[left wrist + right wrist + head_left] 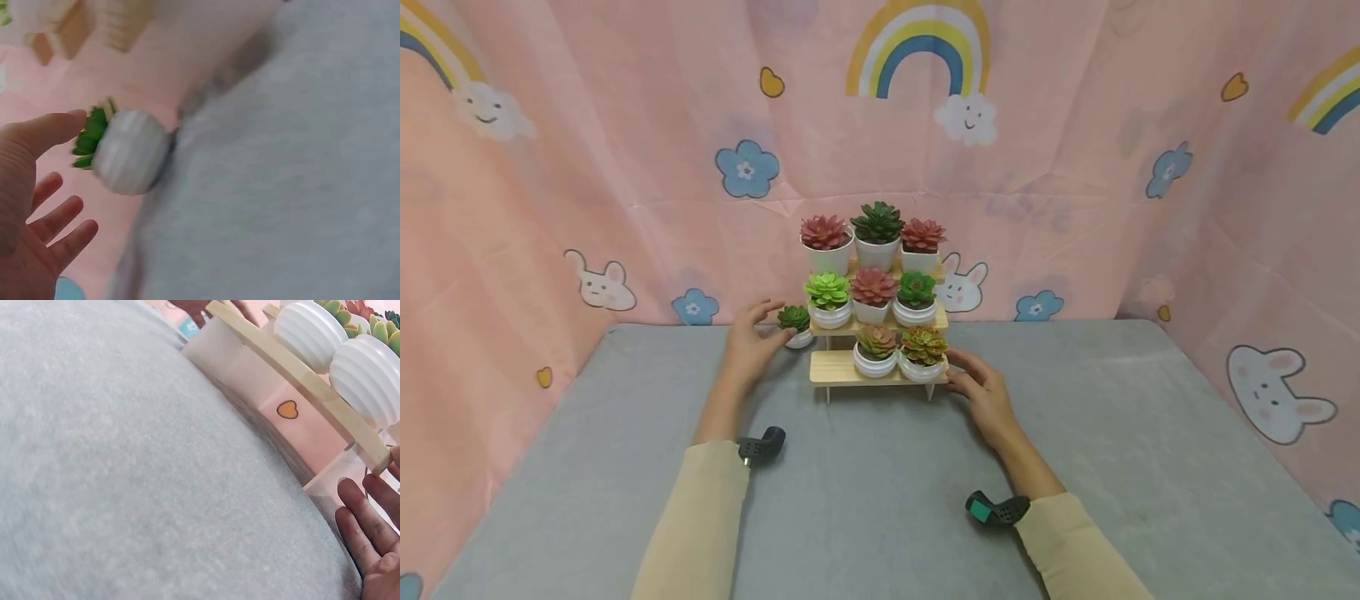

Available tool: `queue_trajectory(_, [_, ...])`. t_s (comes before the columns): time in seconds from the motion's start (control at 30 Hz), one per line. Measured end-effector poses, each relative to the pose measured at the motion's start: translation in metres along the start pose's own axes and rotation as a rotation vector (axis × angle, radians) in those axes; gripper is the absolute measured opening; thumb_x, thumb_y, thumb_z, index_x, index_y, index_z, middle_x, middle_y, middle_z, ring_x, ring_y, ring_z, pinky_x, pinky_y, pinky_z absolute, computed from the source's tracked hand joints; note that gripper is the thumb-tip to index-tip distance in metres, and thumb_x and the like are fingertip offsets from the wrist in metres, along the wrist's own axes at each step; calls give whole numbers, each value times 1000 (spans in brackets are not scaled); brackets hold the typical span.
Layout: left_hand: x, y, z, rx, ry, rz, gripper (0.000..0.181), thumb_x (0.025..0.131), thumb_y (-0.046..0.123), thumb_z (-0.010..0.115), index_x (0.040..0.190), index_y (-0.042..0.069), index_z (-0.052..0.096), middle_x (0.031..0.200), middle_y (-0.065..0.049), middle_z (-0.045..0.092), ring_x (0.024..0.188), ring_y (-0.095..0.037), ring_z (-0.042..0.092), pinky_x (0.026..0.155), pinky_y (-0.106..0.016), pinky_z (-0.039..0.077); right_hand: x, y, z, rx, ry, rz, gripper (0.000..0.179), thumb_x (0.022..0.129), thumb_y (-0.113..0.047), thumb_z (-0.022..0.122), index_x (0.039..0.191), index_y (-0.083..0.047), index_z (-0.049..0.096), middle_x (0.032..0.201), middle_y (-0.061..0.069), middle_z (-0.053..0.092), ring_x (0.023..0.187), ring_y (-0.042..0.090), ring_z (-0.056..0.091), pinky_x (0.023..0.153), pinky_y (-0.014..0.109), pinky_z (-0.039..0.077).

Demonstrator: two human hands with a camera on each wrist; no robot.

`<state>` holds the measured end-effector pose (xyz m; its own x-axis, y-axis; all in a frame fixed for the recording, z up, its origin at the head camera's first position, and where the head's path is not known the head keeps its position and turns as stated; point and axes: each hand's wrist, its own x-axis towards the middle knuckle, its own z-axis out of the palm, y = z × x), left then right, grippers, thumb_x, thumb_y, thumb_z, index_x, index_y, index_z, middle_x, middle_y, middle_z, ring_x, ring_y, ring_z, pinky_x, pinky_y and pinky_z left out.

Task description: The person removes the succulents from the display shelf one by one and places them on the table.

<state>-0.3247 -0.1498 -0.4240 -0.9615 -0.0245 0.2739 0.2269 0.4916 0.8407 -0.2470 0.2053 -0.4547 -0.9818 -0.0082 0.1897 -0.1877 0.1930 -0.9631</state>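
A small potted green succulent (793, 321) in a white pot stands left of a three-tier wooden stand (832, 367). Around that plant my left hand (750, 342) has its thumb and fingers spread; the left wrist view shows the thumb by the leaves of the succulent (128, 153) and the other fingers apart from the pot. At the stand's right end is my right hand (983, 396), its fingertips at the end of the lowest shelf. In the right wrist view, the fingers of the right hand (378, 531) extend loosely beside the shelf (312, 387).
On the lowest shelf are an orange-brown succulent (877, 342) and a yellow-red one (923, 346), towards the right. The upper tiers carry several more, among them a dark green one (877, 223). A grey cloth-covered table (880, 500) meets a pink printed curtain (1045, 167) behind.
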Motion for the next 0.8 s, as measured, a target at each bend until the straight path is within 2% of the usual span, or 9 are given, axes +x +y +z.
queue_trajectory(0.17, [-2,12,-11,-16,40,7,50,95,25,72,141,10,59,154,-16,46,139,-41,48,112,-58,45,0,1,-1,1,-1,-5,39,102,-4,51,140,6,53,144,26,55,103,-8,62,86,18,57])
queue_trajectory(0.33, [-4,33,-22,-55,101,54,47,94,23,72,139,12,61,149,-14,53,135,-38,54,109,-56,48,-1,1,-1,-10,-2,-4,39,102,-5,51,140,6,53,144,27,55,102,-8,62,86,17,57])
queue_trajectory(0.53, [-10,64,-31,-47,133,142,46,95,27,72,137,13,63,142,-10,60,130,-32,58,109,-52,49,0,2,-1,-28,1,-9,39,102,-5,51,140,6,54,143,27,55,103,-6,62,85,18,57])
queue_trajectory(0.6, [-12,74,-32,-43,137,191,46,94,28,73,136,13,63,139,-10,62,128,-31,60,109,-52,49,0,2,-1,-29,-3,-10,39,102,-6,51,140,6,54,143,27,55,103,-6,61,85,18,58])
queue_trajectory(0.8, [-23,103,-35,-46,115,314,43,92,23,76,132,11,66,134,-10,67,124,-29,62,107,-51,51,1,0,-1,-34,-12,7,40,103,-8,51,141,3,53,145,24,55,105,-7,61,88,20,57])
